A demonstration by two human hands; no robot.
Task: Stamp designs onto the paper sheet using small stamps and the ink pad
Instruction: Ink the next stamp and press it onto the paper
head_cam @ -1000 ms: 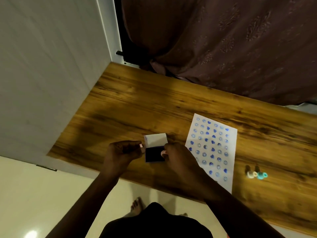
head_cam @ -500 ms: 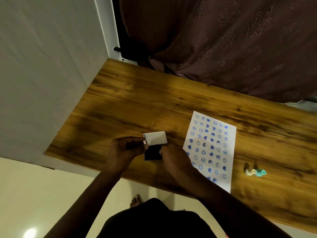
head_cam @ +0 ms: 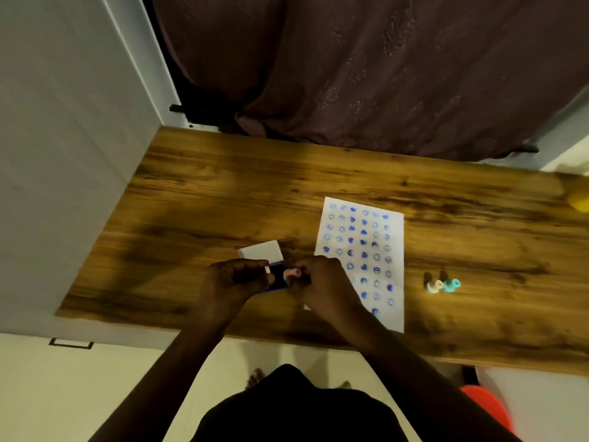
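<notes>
The white paper sheet point(head_cam: 363, 247) lies on the wooden table point(head_cam: 223, 202), covered with rows of blue smiley and heart prints. Left of it sits the open ink pad point(head_cam: 277, 279), its white lid point(head_cam: 261, 250) flipped back behind the dark pad. My left hand point(head_cam: 236, 279) grips the pad's left side. My right hand point(head_cam: 318, 279) pinches a small pink stamp point(head_cam: 293, 273) and holds it down over the dark ink. My right forearm covers the sheet's lower left corner.
Two small stamps, one cream point(head_cam: 434, 286) and one teal point(head_cam: 451, 284), lie on the table right of the sheet. A yellow object point(head_cam: 580, 199) sits at the far right edge. A dark curtain point(head_cam: 382, 68) hangs behind the table; a white wall point(head_cam: 63, 154) borders the left.
My right hand has brought the pink stamp onto the ink pad's dark face. My left hand keeps hold of the pad. The camera view shifted slightly.
</notes>
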